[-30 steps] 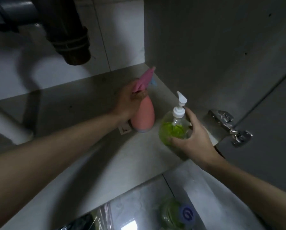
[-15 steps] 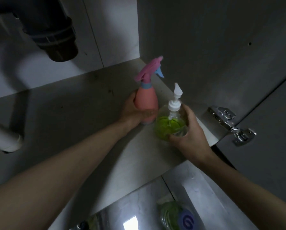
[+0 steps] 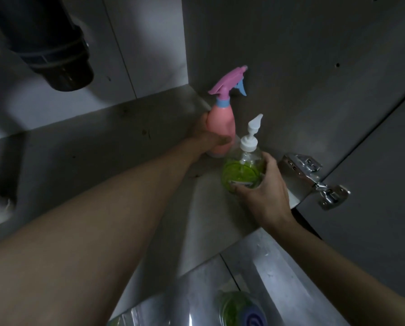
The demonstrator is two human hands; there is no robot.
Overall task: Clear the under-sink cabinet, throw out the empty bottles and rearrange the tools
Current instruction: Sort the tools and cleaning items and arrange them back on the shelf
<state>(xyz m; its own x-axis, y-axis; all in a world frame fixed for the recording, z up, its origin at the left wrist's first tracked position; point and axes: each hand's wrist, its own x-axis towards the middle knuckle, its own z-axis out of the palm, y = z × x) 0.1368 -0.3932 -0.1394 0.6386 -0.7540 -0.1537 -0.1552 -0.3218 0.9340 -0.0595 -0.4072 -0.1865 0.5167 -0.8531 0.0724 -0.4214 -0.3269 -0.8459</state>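
Under the sink, on the gray cabinet floor [image 3: 107, 149], the left hand [image 3: 205, 140] wraps around a pink spray bottle [image 3: 221, 132]. Just beside it, the right hand [image 3: 265, 194] grips a green pump bottle [image 3: 242, 170]. Its label is too blurry to read.

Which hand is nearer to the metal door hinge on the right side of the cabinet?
The right hand. It holds the green pump bottle just left of the hinge. The left hand grips the pink spray bottle, farther left and deeper in the cabinet.
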